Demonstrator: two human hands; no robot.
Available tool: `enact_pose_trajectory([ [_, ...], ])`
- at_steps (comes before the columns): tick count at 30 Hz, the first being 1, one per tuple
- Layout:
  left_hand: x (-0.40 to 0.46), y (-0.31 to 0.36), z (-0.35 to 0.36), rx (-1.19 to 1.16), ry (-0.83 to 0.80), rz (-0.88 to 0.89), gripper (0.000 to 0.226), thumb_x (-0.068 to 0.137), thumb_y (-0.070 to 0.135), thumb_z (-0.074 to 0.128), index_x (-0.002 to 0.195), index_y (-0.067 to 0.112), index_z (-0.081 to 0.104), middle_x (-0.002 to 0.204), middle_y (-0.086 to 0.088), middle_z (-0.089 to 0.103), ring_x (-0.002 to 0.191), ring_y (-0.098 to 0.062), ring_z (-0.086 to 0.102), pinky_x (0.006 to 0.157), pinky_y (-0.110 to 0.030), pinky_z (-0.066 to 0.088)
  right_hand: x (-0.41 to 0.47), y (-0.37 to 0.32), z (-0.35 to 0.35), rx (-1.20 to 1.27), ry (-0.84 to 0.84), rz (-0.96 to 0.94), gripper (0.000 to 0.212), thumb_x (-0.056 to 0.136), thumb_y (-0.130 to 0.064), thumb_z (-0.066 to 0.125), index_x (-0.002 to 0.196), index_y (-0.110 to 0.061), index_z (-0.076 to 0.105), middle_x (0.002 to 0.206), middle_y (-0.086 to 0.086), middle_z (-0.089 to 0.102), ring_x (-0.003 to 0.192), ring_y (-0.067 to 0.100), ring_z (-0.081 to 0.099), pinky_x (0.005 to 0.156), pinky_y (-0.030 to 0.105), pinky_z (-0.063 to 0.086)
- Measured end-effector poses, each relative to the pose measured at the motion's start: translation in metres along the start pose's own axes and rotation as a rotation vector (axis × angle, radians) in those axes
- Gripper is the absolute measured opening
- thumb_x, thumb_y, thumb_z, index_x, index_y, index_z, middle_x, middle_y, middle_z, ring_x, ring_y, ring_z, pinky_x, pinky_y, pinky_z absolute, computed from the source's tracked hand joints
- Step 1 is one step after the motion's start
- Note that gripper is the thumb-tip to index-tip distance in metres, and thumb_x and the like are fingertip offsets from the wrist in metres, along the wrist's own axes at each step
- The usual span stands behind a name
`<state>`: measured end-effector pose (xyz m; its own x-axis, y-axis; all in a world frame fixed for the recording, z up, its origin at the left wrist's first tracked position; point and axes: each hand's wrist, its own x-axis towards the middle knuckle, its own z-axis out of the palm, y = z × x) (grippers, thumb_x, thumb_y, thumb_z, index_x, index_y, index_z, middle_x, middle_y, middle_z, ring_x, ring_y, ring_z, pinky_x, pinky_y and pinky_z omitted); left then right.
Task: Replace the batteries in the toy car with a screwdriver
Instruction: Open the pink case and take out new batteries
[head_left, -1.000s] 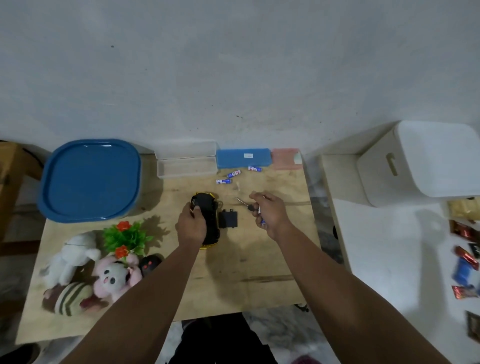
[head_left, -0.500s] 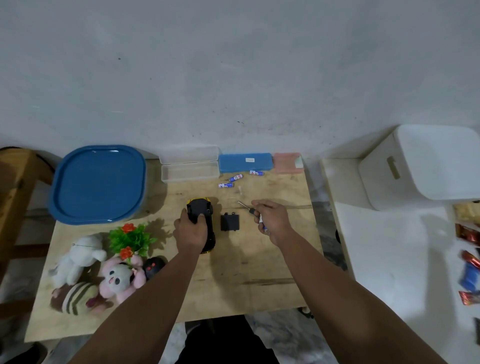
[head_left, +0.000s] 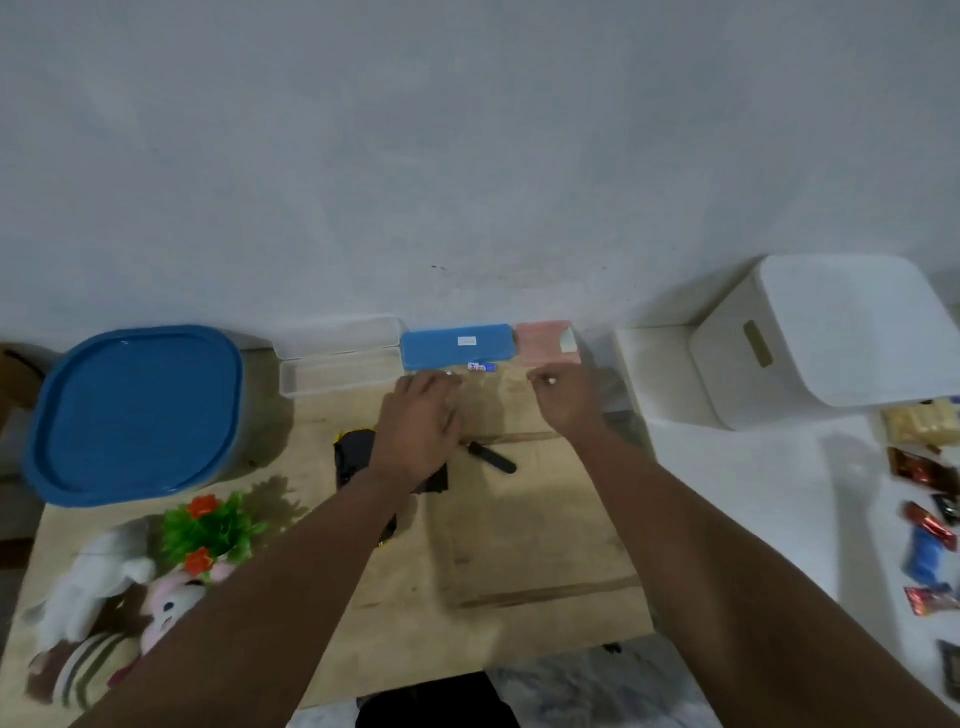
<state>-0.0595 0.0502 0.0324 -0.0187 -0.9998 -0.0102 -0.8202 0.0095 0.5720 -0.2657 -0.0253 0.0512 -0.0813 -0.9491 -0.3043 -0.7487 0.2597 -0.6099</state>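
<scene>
The black toy car (head_left: 353, 460) lies underside up on the wooden table (head_left: 519, 545), partly hidden by my left forearm. Its black battery cover (head_left: 435, 484) rests just right of it. The black-handled screwdriver (head_left: 492, 457) lies loose on the table between my hands. My left hand (head_left: 421, 426) reaches forward, fingers stretched over the loose batteries near the blue case; one blue-and-white battery (head_left: 481, 367) shows beside it. My right hand (head_left: 566, 400) is raised near the pink box, fingertips pinched on a small battery whose white end shows.
At the back stand a clear plastic case (head_left: 340, 376), a blue case (head_left: 457, 345) and a pink box (head_left: 548, 343). A big blue lid (head_left: 135, 410) sits at left, plush toys (head_left: 104, 587) and a plastic plant (head_left: 210, 527) front left. A white bin (head_left: 831, 338) and snack packets (head_left: 930, 519) are right.
My left hand let go of the car and moved forward to the loose batteries. The screwdriver has left my right hand and lies on the table; that hand moved forward and right.
</scene>
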Motion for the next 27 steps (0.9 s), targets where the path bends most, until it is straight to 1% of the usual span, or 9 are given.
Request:
enact_pose_trajectory([
  [3, 0.051, 0.016, 0.034, 0.108, -0.066, 0.112, 0.045, 0.091, 0.03, 0.066, 0.134, 0.018, 0.065, 0.13, -0.008, 0.061, 0.116, -0.036, 0.056, 0.093, -0.05, 0.047, 0.043, 0.009, -0.018, -0.28, 0.027, -0.108, 0.025, 0.1, -0.022, 0.059, 0.118, -0.015, 0.074, 0.12, 0.006, 0.073, 0.108, 0.023, 0.068, 0.088, 0.025, 0.045],
  [6, 0.098, 0.032, 0.065, 0.247, -0.1, 0.17, 0.05, 0.095, 0.04, 0.063, 0.139, 0.017, 0.061, 0.139, -0.007, 0.057, 0.123, -0.035, 0.052, 0.099, -0.05, 0.042, 0.083, 0.025, -0.023, -0.601, 0.0, -0.214, 0.039, 0.102, -0.031, 0.056, 0.138, -0.017, 0.061, 0.137, 0.008, 0.062, 0.122, 0.025, 0.059, 0.099, 0.031, 0.042],
  [8, 0.122, 0.037, 0.082, 0.32, -0.111, 0.179, 0.053, 0.096, 0.045, 0.057, 0.14, 0.014, 0.058, 0.144, -0.009, 0.054, 0.126, -0.036, 0.05, 0.102, -0.05, 0.039, 0.1, 0.034, -0.017, -0.742, -0.032, -0.26, 0.039, 0.101, -0.032, 0.058, 0.136, -0.017, 0.059, 0.133, 0.008, 0.063, 0.119, 0.025, 0.061, 0.093, 0.032, 0.046],
  [9, 0.132, 0.036, 0.089, 0.356, -0.116, 0.174, 0.054, 0.097, 0.045, 0.055, 0.14, 0.013, 0.057, 0.145, -0.01, 0.053, 0.127, -0.036, 0.049, 0.103, -0.05, 0.037, 0.107, 0.039, -0.012, -0.779, -0.04, -0.286, 0.037, 0.099, -0.032, 0.06, 0.132, -0.016, 0.061, 0.128, 0.008, 0.064, 0.114, 0.025, 0.063, 0.087, 0.031, 0.047],
  [11, 0.142, 0.033, 0.096, 0.428, -0.14, 0.165, 0.052, 0.097, 0.039, 0.054, 0.142, 0.012, 0.055, 0.149, -0.011, 0.049, 0.132, -0.036, 0.045, 0.107, -0.051, 0.035, 0.111, 0.044, -0.007, -0.812, -0.018, -0.355, 0.034, 0.098, -0.034, 0.061, 0.126, -0.015, 0.061, 0.12, 0.007, 0.065, 0.107, 0.024, 0.065, 0.075, 0.029, 0.042],
  [14, 0.151, 0.025, 0.104, 0.47, -0.121, 0.209, 0.05, 0.095, 0.034, 0.058, 0.139, 0.013, 0.06, 0.15, -0.01, 0.049, 0.134, -0.037, 0.044, 0.107, -0.051, 0.033, 0.116, 0.053, -0.004, -0.856, 0.003, -0.452, 0.034, 0.097, -0.04, 0.058, 0.122, -0.016, 0.059, 0.115, 0.007, 0.064, 0.096, 0.026, 0.066, 0.066, 0.029, 0.036],
  [19, 0.157, 0.017, 0.109, 0.506, -0.068, 0.293, 0.045, 0.09, 0.041, 0.067, 0.126, 0.014, 0.071, 0.137, -0.007, 0.065, 0.125, -0.035, 0.055, 0.102, -0.05, 0.039, 0.121, 0.054, -0.005, -0.987, -0.016, -0.534, 0.036, 0.097, -0.042, 0.056, 0.12, -0.015, 0.06, 0.11, 0.006, 0.065, 0.087, 0.027, 0.068, 0.061, 0.03, 0.036],
  [23, 0.159, 0.017, 0.108, 0.52, -0.034, 0.325, 0.048, 0.088, 0.048, 0.068, 0.122, 0.014, 0.072, 0.133, -0.006, 0.066, 0.122, -0.034, 0.057, 0.101, -0.05, 0.041, 0.122, 0.05, -0.008, -1.004, -0.061, -0.534, 0.032, 0.096, -0.03, 0.056, 0.121, -0.011, 0.059, 0.109, 0.007, 0.066, 0.087, 0.028, 0.068, 0.062, 0.03, 0.038],
  [27, 0.163, 0.016, 0.107, 0.503, -0.01, 0.326, 0.051, 0.084, 0.053, 0.068, 0.118, 0.016, 0.073, 0.129, -0.005, 0.068, 0.119, -0.031, 0.059, 0.1, -0.048, 0.041, 0.119, 0.046, -0.011, -1.023, -0.077, -0.571, 0.032, 0.096, -0.028, 0.054, 0.123, -0.01, 0.057, 0.113, 0.008, 0.064, 0.091, 0.029, 0.068, 0.064, 0.031, 0.036],
])
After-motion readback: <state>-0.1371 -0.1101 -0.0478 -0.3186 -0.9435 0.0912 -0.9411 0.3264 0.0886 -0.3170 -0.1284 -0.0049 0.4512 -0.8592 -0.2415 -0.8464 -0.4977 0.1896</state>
